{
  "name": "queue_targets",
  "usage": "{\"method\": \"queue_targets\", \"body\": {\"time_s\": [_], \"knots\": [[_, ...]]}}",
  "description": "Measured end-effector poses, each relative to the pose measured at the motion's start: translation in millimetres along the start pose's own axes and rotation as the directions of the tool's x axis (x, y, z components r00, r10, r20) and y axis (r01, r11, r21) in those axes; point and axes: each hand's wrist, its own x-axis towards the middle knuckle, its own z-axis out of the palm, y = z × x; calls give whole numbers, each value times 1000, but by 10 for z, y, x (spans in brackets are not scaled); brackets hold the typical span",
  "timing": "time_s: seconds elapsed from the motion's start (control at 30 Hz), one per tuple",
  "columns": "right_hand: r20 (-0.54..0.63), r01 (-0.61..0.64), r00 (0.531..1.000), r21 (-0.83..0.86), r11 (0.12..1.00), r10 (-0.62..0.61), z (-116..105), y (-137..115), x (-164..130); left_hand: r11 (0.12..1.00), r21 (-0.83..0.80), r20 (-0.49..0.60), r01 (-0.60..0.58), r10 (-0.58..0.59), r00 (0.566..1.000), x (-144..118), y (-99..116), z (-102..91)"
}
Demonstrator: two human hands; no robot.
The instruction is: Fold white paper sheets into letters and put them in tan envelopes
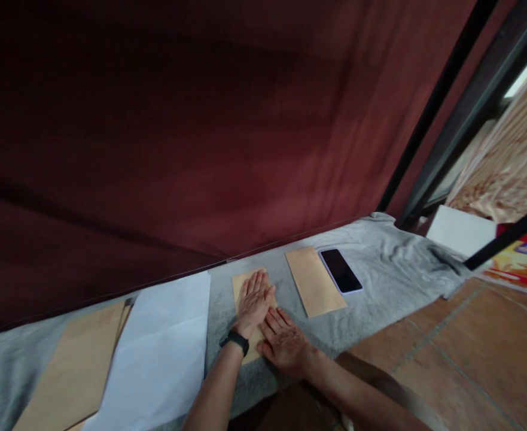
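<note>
A tan paper envelope [250, 353] lies on the grey cloth, partly covered by both hands. My left hand [254, 302], with a dark band on its wrist, is laid flat on the upper part of it, fingers stretched out. Lower down, my right hand [286, 344] rests palm down at its right edge, fingertips close to the left hand. Both hands are open, and nothing shows in their grip. To the right is another tan envelope [316, 281], lying flat. Beside that one lies a smartphone [341, 270] with a dark screen and a pale purple edge.
White paper sheets [155, 353] and a stack of larger tan envelopes [77, 365] lie to the left. Grey cloth [380, 269] covers the narrow surface. Behind it hangs a dark red curtain [227, 149]. At right stand black bars [425, 131] and a red-yellow box [526, 260] on the tiled floor.
</note>
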Motion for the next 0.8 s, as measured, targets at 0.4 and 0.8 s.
{"method": "queue_targets", "body": {"time_s": [0.4, 0.8], "knots": [[-1, 24, 1000, 4, 1000, -24, 14, 17, 15, 1000, -9, 48, -11, 11, 999, -440, -58, -22], [-6, 13, 1000, 26, 1000, -13, 29, 36, -33, 991, 50, -52, 128, -125, 991, -1102, -38, 270]]}}
